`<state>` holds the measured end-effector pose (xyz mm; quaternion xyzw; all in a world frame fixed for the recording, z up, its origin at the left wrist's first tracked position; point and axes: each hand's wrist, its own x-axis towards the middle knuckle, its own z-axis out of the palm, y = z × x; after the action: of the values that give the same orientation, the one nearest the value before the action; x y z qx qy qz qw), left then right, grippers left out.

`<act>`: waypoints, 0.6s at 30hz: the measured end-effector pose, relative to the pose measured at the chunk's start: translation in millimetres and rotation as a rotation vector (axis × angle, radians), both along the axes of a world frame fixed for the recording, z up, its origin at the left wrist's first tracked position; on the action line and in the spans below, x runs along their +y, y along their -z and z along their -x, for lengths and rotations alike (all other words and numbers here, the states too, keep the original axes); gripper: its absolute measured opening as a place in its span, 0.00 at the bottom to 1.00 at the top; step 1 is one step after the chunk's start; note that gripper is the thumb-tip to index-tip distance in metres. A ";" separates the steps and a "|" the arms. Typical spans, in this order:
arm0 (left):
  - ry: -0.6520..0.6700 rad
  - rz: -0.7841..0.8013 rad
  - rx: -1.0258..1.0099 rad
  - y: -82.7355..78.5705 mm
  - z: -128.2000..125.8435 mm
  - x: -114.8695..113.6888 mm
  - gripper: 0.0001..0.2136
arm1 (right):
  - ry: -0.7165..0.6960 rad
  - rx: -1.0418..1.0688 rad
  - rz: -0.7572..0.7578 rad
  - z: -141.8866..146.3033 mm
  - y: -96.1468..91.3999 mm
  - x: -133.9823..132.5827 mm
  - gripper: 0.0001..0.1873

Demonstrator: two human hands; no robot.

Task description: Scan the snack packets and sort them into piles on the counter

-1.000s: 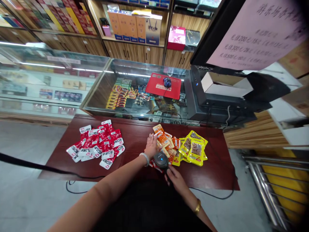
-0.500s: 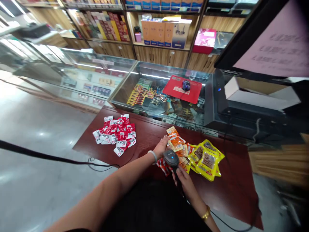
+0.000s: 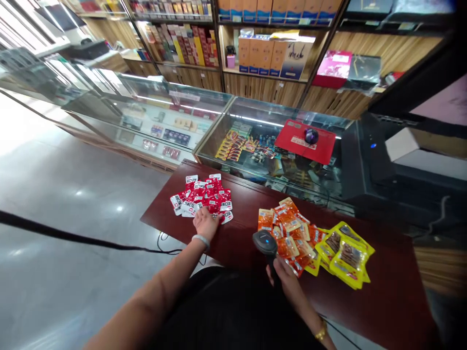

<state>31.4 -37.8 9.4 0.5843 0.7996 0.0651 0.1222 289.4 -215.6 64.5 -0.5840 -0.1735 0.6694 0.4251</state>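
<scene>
My left hand [image 3: 205,223] lies on the near edge of a pile of red and white snack packets [image 3: 203,200] on the dark red table [image 3: 248,243]; whether its fingers grip a packet is not clear. My right hand [image 3: 282,274] is closed round the handle of a black barcode scanner [image 3: 267,242]. The scanner's head sits just in front of a heap of orange snack packets [image 3: 286,230]. Yellow snack packets [image 3: 345,253] lie to the right of the orange ones.
Behind the table stands a glass display counter [image 3: 255,146] bearing a red mouse mat [image 3: 305,141] and a mouse [image 3: 311,135]. A black monitor and register [image 3: 383,160] fill the right. Shelves with boxes [image 3: 270,53] line the back wall. A black cable [image 3: 73,238] crosses the floor at left.
My left hand left the orange packets and moved left to the red and white pile. The view swung left. My right hand kept hold of the scanner.
</scene>
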 end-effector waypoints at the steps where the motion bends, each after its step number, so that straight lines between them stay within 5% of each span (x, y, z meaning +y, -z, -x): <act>1: -0.021 0.046 0.028 -0.2 13.1 2.9 0.31 | -0.009 -0.013 -0.006 9.3 -2.4 3.8 0.26; 10: 0.281 0.188 -0.010 -6.7 62.8 26.1 0.17 | 0.017 -0.120 0.004 60.4 -21.3 41.2 0.33; 14: 0.230 0.227 -0.395 -7.7 66.8 33.5 0.17 | 0.017 -0.118 0.031 59.2 -26.3 47.1 0.34; 18: 0.168 0.274 -0.948 -11.6 29.6 30.9 0.20 | 0.071 -0.100 0.017 51.3 -28.0 57.0 0.31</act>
<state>1.7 -7.0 21.1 0.5314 0.6077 0.2077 0.5525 238.1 -158.6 92.5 -0.6258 -0.1682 0.6255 0.4345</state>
